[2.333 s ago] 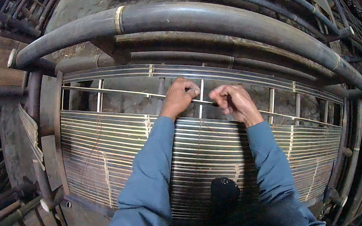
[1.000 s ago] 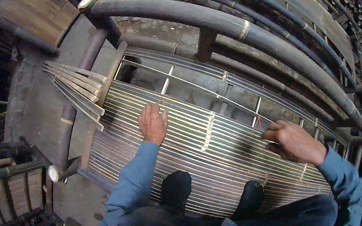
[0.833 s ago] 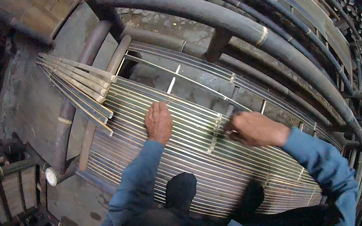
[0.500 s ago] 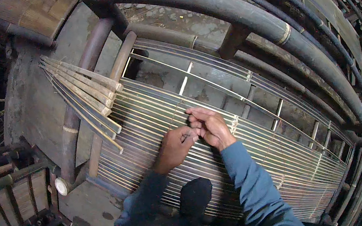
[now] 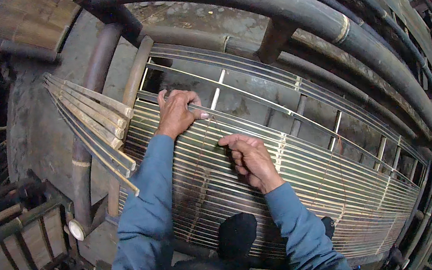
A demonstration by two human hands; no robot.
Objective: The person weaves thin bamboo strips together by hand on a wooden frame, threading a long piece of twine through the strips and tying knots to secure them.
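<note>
A wide panel of thin pale bamboo slats [image 5: 304, 177] lies across a dark frame in front of me, tied by rows of thin cord. My left hand [image 5: 176, 111] curls over the farthest laid slat near the panel's left end and grips it. My right hand [image 5: 252, 158] rests on the slats a little nearer and to the right, fingers bent and pinching at a cord line. Both arms wear blue sleeves. Beyond the laid slats, a few spaced slats [image 5: 277, 86] cross open gaps over crossbars.
A loose bundle of bamboo strips [image 5: 93, 127] lies fanned at the left. Thick dark bamboo poles [image 5: 286, 7] arch across the back. Wooden slatted frames [image 5: 11, 252] stand at lower left. My dark shoes [image 5: 236, 235] rest on the panel's near edge.
My hands were spread wide on the panel, then came together at its middle. Now both have shifted to the left end, the left gripping the far slat, the right just behind it.
</note>
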